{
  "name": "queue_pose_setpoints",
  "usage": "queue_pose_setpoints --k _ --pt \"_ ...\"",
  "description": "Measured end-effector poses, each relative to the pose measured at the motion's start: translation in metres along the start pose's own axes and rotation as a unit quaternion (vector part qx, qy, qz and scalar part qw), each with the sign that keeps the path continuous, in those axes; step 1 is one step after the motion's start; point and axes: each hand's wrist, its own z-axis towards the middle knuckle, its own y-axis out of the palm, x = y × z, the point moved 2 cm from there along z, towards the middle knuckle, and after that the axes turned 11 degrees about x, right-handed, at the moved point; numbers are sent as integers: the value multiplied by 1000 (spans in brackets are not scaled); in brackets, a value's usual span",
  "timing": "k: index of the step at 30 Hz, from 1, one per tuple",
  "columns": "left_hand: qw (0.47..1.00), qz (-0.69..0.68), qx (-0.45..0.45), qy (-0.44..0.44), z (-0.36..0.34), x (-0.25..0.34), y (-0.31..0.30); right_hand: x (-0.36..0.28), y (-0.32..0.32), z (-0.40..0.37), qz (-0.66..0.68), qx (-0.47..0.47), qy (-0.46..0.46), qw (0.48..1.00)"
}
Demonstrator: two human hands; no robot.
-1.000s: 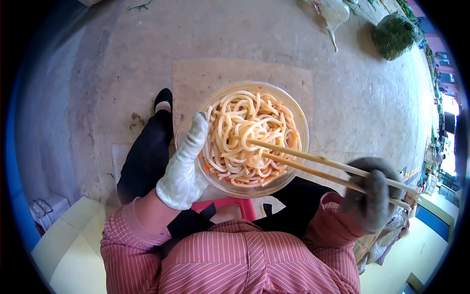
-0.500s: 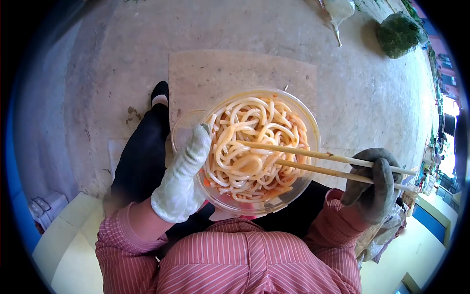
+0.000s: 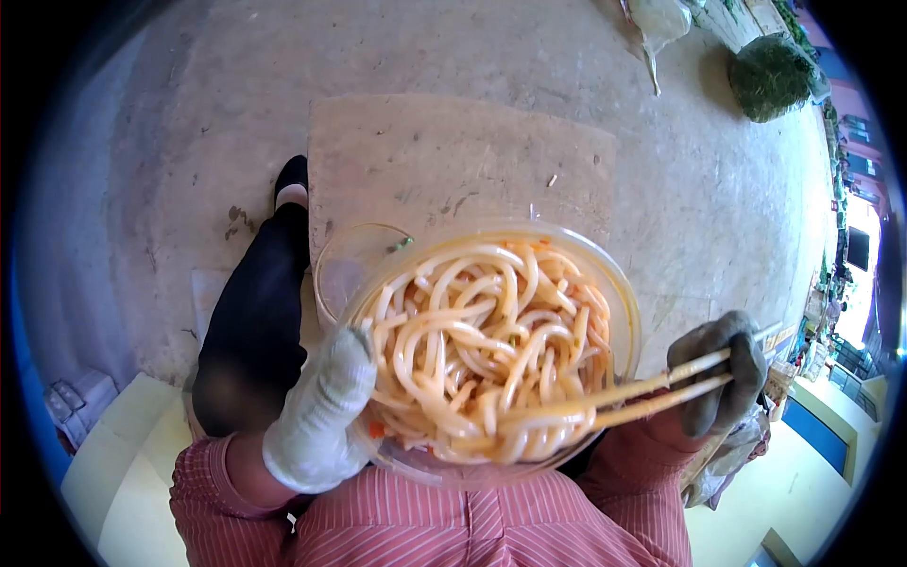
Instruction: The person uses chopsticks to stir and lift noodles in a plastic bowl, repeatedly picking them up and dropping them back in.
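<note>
At its nine o'clock, the white-gloved left hand (image 3: 321,416) grips the round clear-plastic bowl (image 3: 622,317), best held level as the grey-gloved right hand (image 3: 710,404), at three, pinches wooden chopsticks (image 3: 661,378) dipped in its thick cream noodles (image 3: 453,350).

From the plastic bowl (image 3: 625,326), opens widest at twelve o'clock, over the board (image 3: 453,156) and floor (image 3: 435,57). Narrows at eight against the gloved left hand (image 3: 326,411), between three and four against chopsticks (image 3: 642,385) and right hand (image 3: 742,373), at six against the striped shirt (image 3: 406,520). Meets a green bundle (image 3: 775,77) far off, between one and two.
</note>
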Motion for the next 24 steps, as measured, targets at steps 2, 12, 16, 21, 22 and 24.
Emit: queue_pose_setpoints --k 2,12,16,21,22,24 --pt "1000 0 4 -19 1 3 2 6 -15 -13 63 9 66 996" --pt "999 -25 46 -16 -5 3 -3 13 -28 24 543 -257 418 682" --pt "997 70 24 -5 -4 3 -11 13 -30 26 553 -306 407 660" --pt "997 49 47 -24 -17 -2 -22 18 -15 26 635 -320 338 617" --pt "997 50 48 -23 -18 -3 -22 17 -19 24 639 -273 359 623" --pt "997 55 53 -17 -15 -4 -17 23 -33 18 632 -151 411 639"
